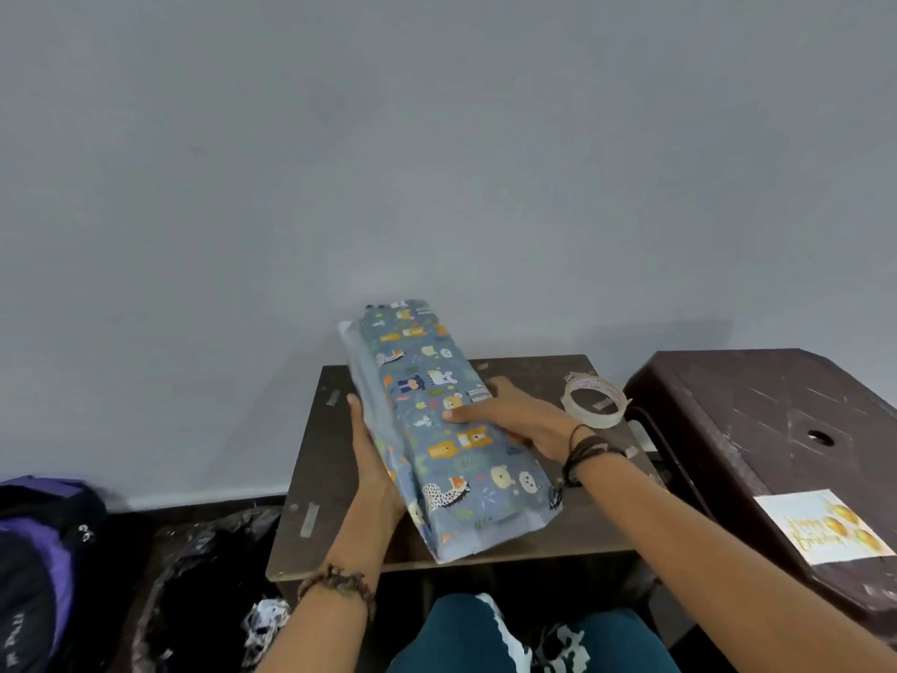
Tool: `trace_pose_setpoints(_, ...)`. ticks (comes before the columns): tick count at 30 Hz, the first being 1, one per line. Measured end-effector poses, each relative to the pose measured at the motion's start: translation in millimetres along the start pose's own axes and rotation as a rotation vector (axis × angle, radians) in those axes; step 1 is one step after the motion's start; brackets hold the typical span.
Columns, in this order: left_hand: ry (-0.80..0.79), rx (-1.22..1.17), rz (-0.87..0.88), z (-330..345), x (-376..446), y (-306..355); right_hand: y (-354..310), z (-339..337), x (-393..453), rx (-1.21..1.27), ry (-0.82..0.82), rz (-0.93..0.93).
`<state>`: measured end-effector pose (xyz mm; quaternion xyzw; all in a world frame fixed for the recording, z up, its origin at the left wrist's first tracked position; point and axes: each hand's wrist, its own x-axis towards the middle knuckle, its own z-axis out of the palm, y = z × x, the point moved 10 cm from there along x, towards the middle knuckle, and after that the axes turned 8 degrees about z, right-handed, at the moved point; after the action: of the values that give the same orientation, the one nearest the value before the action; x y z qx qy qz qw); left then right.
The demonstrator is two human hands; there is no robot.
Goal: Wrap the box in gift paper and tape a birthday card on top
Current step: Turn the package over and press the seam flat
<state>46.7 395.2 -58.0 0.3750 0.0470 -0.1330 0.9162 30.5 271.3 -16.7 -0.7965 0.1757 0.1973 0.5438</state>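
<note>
The birthday card (822,526), lying on the brown plastic stool (757,405), reads "Happy Birthday" in gold script; other printing is illegible.

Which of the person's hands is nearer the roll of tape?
Right. The right hand lies on the wrapped box beside the roll of tape; the left hand holds the box's far side.
</note>
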Motion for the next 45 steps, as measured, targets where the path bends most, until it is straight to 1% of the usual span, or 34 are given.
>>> trace_pose_setpoints(1, 0.024, 0.063, -0.032, 1, 2, 0, 10, 4, 6, 0.130, -0.079, 0.028)
trace_pose_setpoints(2, -0.078, 0.122, -0.047, 14, 9, 0, 14, 8, 3, 0.219, -0.144, 0.022)
trace_pose_setpoints(3, -0.116, 0.131, -0.079, 17, 16, 0, 18, 9, 3, 0.292, -0.167, 0.002)
trace_pose_setpoints(4, -0.225, 0.157, -0.030, 32, 17, 7, 22, 10, 2, 0.357, -0.173, -0.017)
trace_pose_setpoints(5, -0.257, 0.207, -0.043, 37, 24, 13, 23, 10, 1, 0.424, -0.174, -0.048)
trace_pose_setpoints(6, -0.243, 0.322, -0.100, 34, 33, 16, 22, 12, -1, 0.483, -0.172, -0.086)
trace_pose_setpoints(7, -0.145, 0.466, -0.116, 30, 37, 29, 21, 13, 2, 0.528, -0.132, -0.128)
trace_pose_setpoints(8, -0.122, 0.680, -0.052, 29, 43, 45, 21, 17, 2, 0.560, -0.087, -0.146)
trace_pose_setpoints(9, -0.120, 0.826, -0.028, 34, 47, 57, 25, 22, 4, 0.593, -0.039, -0.135)
trace_pose_setpoints(10, -0.150, 0.935, -0.007, 40, 56, 65, 30, 28, 8, 0.640, -0.017, -0.111)
trace_pose_setpoints(12, -0.273, 1.098, 0.009, 69, 55, 74, 37, 43, 7, 0.721, -0.019, -0.061)
trace_pose_setpoints(14, -0.398, 1.388, -0.029, 89, 58, 76, 37, 51, 1, 0.754, -0.017, -0.011)
trace_pose_setpoints(15, -0.467, 1.533, -0.043, 98, 59, 76, 40, 46, 0, 0.770, 0.054, -0.004)
trace_pose_setpoints(16, -0.534, 1.661, -0.085, 105, 55, 74, 45, 35, -2, 0.796, 0.182, -0.004)
trace_pose_setpoints(17, -0.585, 1.742, -0.125, 107, 56, 69, 51, 21, -9, 0.803, 0.354, 0.003)
trace_pose_setpoints(19, -0.623, 1.829, -0.252, 105, 52, 60, 59, -3, -33, 0.725, 0.672, 0.016)
trace_pose_setpoints(20, -0.620, 1.849, -0.311, 103, 48, 56, 59, -14, -46, 0.660, 0.800, -0.016)
trace_pose_setpoints(22, -0.642, 1.860, -0.410, 98, 41, 43, 52, -34, -71, 0.509, 1.009, -0.152)
trace_pose_setpoints(23, -0.677, 1.906, -0.430, 97, 39, 36, 46, -42, -82, 0.426, 1.084, -0.237)
trace_pose_setpoints(24, -0.733, 1.970, -0.442, 94, 37, 27, 37, -47, -90, 0.335, 1.118, -0.326)
trace_pose_setpoints(25, -0.784, 2.005, -0.440, 92, 35, 19, 26, -48, -93, 0.224, 1.103, -0.415)
trace_pose_setpoints(26, -0.822, 2.006, -0.444, 91, 33, 11, 13, -44, -92, 0.084, 1.043, -0.495)
trace_pose_setpoints(28, -0.854, 1.993, -0.423, 89, 33, -2, -6, -26, -76, -0.253, 0.866, -0.564)
trace_pose_setpoints(30, -0.855, 1.989, -0.360, 90, 37, -10, -11, -14, -52, -0.515, 0.745, -0.537)
trace_pose_setpoints(32, -0.839, 1.967, -0.281, 89, 43, -13, -8, -9, -29, -0.635, 0.667, -0.463)
trace_pose_setpoints(34, -0.805, 1.949, -0.222, 81, 49, -13, -4, -6, -13, -0.672, 0.612, -0.411)
trace_pose_setpoints(36, -0.768, 1.940, -0.154, 71, 52, -9, 2, -5, -1, -0.684, 0.592, -0.383)
trace_pose_setpoints(38, -0.725, 1.943, -0.110, 56, 54, -4, 10, -7, 7, -0.683, 0.604, -0.342)
trace_pose_setpoints(40, -0.671, 1.958, -0.060, 39, 58, 4, 13, -12, 13, -0.673, 0.660, -0.317)
trace_pose_setpoints(42, -0.576, 2.019, 0.047, 22, 68, 19, 14, -17, 16, -0.630, 0.709, -0.295)
trace_pose_setpoints(45, -0.395, 2.128, 0.173, -3, 73, 42, 16, -19, 21, -0.605, 0.721, -0.287)
